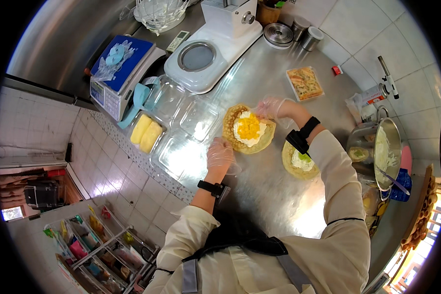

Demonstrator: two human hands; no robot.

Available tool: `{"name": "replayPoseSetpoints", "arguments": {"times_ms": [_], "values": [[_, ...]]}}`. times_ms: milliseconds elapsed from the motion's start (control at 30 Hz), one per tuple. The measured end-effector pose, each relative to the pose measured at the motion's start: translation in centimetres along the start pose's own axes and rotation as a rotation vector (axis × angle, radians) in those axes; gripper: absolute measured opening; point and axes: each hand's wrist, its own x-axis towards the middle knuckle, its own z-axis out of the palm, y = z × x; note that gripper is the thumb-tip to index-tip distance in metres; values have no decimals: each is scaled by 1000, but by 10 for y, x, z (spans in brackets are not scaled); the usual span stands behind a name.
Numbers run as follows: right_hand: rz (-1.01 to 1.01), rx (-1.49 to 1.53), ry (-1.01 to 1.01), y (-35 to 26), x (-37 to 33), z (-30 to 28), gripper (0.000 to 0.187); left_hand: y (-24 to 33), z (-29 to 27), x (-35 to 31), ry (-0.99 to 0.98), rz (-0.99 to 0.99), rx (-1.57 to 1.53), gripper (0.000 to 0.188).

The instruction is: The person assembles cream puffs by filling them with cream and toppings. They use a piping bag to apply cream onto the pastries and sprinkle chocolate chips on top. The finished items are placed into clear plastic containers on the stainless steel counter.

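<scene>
A round, thin golden pancake (234, 141) lies on the steel counter, topped with white cream and a heap of diced yellow fruit (250, 128). At its upper right edge my right hand (274, 109), in a clear plastic glove, has its fingers closed on the rim. My left hand (220, 154), gloved too, is at the lower left edge with its fingers curled in; how much of the rim they grip is partly hidden. Under my right forearm lies a second pancake (294, 166) with cream and pieces of green fruit, partly covered by the wrist strap.
Clear plastic boxes (179, 153) stand left of my left hand, one holding yellow rolls (146, 133). Further back are a blue-topped scale (113, 63) and a white machine (196, 56). A packed flat food (305, 82) lies behind my right hand; a steel pot of cream (367, 142) stands right.
</scene>
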Motion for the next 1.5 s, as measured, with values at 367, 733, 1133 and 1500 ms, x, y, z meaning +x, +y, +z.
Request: {"name": "replayPoseSetpoints", "arguments": {"times_ms": [367,733,1133,1500], "values": [[-168,266,78,10,17,25,24,4,-8,-6,-6,-126,-57,36],[-188,-333,245,-15,-41,29,20,2,11,4,-26,-52,22,28],[-399,-685,538,-29,-85,153,21,-56,59,37,-227,-242,-895,14],[-326,-744,708,-54,-56,151,6,0,7,13,-178,-685,-1318,12]]}}
